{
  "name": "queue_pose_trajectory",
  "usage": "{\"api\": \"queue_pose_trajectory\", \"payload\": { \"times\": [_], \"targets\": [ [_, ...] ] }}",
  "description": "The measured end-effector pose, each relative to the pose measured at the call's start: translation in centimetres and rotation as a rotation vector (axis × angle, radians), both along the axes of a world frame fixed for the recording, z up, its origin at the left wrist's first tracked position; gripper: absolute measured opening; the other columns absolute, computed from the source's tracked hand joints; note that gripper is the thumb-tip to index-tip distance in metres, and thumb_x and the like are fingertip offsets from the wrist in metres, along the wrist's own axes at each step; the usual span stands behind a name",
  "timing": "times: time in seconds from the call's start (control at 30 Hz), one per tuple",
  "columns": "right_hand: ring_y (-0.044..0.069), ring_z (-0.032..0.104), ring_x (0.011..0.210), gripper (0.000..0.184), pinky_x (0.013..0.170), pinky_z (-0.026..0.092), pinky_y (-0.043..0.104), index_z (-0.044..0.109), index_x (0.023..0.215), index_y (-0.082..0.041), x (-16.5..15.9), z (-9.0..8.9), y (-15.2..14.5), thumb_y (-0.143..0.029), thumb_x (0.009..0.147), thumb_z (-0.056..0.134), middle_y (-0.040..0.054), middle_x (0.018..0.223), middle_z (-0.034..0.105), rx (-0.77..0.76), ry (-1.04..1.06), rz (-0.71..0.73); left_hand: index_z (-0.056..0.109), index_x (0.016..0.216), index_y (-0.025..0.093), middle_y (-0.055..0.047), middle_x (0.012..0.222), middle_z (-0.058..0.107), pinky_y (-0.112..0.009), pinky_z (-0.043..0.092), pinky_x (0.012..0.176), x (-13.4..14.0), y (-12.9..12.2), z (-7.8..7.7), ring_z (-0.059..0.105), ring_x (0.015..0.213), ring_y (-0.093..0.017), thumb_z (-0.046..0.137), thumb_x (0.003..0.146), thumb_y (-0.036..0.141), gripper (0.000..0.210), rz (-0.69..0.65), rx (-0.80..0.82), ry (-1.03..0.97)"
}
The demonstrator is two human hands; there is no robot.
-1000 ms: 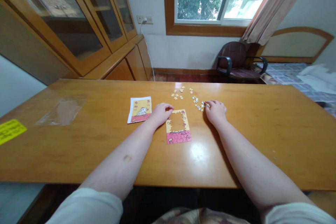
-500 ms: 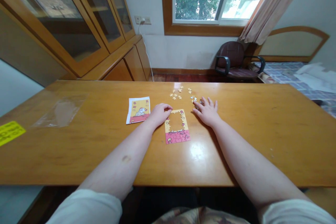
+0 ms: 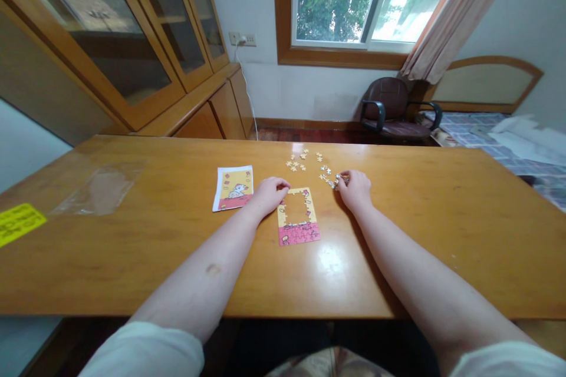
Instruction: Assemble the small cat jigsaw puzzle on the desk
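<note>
A partly assembled jigsaw puzzle (image 3: 299,233) lies flat on the table, its pink lower rows and yellow border surrounding an open middle. At its upper left corner rests my left hand (image 3: 269,195), fingers drawn together; anything between them is hidden. To the right of the puzzle, my right hand (image 3: 355,189) pinches down at a small cluster of puzzle pieces (image 3: 328,178), thumb and fingers closed on one at the cluster's edge. More loose yellow pieces (image 3: 295,165) are scattered beyond the puzzle. Left of my left hand is the reference picture (image 3: 234,188) with a white animal.
A clear plastic bag (image 3: 104,188) and a yellow label (image 3: 20,224) lie on the left of the wooden table (image 3: 177,259). Past the far edge are a glass-fronted cabinet (image 3: 177,29), an office chair (image 3: 387,106) and a bed (image 3: 469,129).
My right hand has drawn its spread fingers together into a pinch and moved slightly right, uncovering more of the pieces. My left hand stays at the puzzle's corner.
</note>
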State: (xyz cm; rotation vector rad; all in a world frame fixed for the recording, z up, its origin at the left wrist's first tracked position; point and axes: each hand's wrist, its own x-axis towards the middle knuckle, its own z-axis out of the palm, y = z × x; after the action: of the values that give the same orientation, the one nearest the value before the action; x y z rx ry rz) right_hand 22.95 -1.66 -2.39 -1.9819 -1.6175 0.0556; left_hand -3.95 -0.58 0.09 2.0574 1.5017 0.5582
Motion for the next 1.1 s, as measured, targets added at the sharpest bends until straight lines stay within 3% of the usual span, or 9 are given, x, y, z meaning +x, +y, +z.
{"api": "queue_pose_trajectory", "payload": {
  "times": [0.2, 0.37, 0.5, 0.67, 0.83, 1.0, 1.1],
  "targets": [
    [0.026, 0.059, 0.102, 0.031, 0.093, 0.04, 0.04, 0.068, 0.094, -0.018, 1.0, 0.3, 1.2, -0.02, 0.079, 0.041, 0.0094, 0.103, 0.07, -0.026, 0.248, -0.164, 0.073, 0.093, 0.018, -0.007, 0.096, 0.07, -0.03, 0.05, 0.084, 0.0, 0.0, -0.1, 0.065, 0.085, -0.019, 0.053, 0.081, 0.024, 0.024, 0.005, 0.02, -0.012],
    [0.021, 0.061, 0.101, 0.038, 0.089, 0.044, 0.03, 0.067, 0.098, -0.015, 2.2, -0.1, 1.4, -0.015, 0.076, 0.037, 0.0084, 0.105, 0.069, 0.077, 0.438, -0.116, 0.073, 0.093, 0.018, -0.007, 0.096, 0.07, -0.031, 0.05, 0.086, 0.0, 0.1, 0.0, 0.065, 0.086, -0.019, 0.053, 0.081, 0.024, 0.024, 0.009, 0.016, 0.004],
    [0.021, 0.061, 0.102, 0.037, 0.09, 0.044, 0.031, 0.07, 0.098, -0.015, 2.7, 0.4, 1.1, -0.014, 0.078, 0.039, 0.0087, 0.104, 0.069, 0.021, 0.287, 0.012, 0.073, 0.093, 0.018, -0.007, 0.098, 0.07, -0.032, 0.05, 0.087, 0.0, 0.1, 0.0, 0.064, 0.089, -0.02, 0.054, 0.08, 0.025, 0.024, 0.014, 0.022, 0.014],
    [0.019, 0.062, 0.093, 0.032, 0.089, 0.044, 0.029, 0.072, 0.106, -0.022, 3.3, 2.5, 0.1, -0.021, 0.083, 0.049, 0.0071, 0.107, 0.066, -0.067, -0.04, 0.289, 0.073, 0.093, 0.018, -0.007, 0.098, 0.07, -0.032, 0.049, 0.085, -0.1, 0.2, -0.2, 0.063, 0.09, -0.02, 0.053, 0.08, 0.026, 0.024, 0.011, 0.027, 0.012],
    [0.017, 0.062, 0.086, 0.023, 0.081, 0.045, 0.025, 0.075, 0.092, -0.021, 2.9, 3.3, -0.3, -0.031, 0.084, 0.056, 0.0067, 0.096, 0.067, -0.188, -0.109, 0.336, 0.073, 0.093, 0.018, -0.006, 0.097, 0.071, -0.032, 0.049, 0.085, -0.2, 0.4, -0.6, 0.063, 0.089, -0.02, 0.053, 0.081, 0.027, 0.025, 0.006, 0.032, 0.015],
    [0.015, 0.061, 0.083, 0.022, 0.078, 0.044, 0.023, 0.074, 0.092, -0.022, 2.5, 3.5, -0.5, -0.021, 0.083, 0.055, 0.0046, 0.097, 0.066, -0.216, -0.13, 0.383, 0.073, 0.093, 0.018, -0.006, 0.096, 0.07, -0.032, 0.049, 0.084, -0.1, 0.2, -0.4, 0.063, 0.087, -0.02, 0.053, 0.081, 0.027, 0.025, 0.004, 0.034, 0.022],
    [0.015, 0.06, 0.081, 0.02, 0.075, 0.043, 0.023, 0.074, 0.09, -0.022, 2.3, 4.0, -1.0, -0.024, 0.083, 0.056, 0.005, 0.095, 0.066, -0.23, -0.145, 0.35, 0.073, 0.093, 0.018, -0.006, 0.097, 0.07, -0.032, 0.049, 0.084, -0.1, 0.1, -0.1, 0.063, 0.088, -0.02, 0.054, 0.08, 0.027, 0.025, 0.006, 0.032, 0.028]
  ]
}}
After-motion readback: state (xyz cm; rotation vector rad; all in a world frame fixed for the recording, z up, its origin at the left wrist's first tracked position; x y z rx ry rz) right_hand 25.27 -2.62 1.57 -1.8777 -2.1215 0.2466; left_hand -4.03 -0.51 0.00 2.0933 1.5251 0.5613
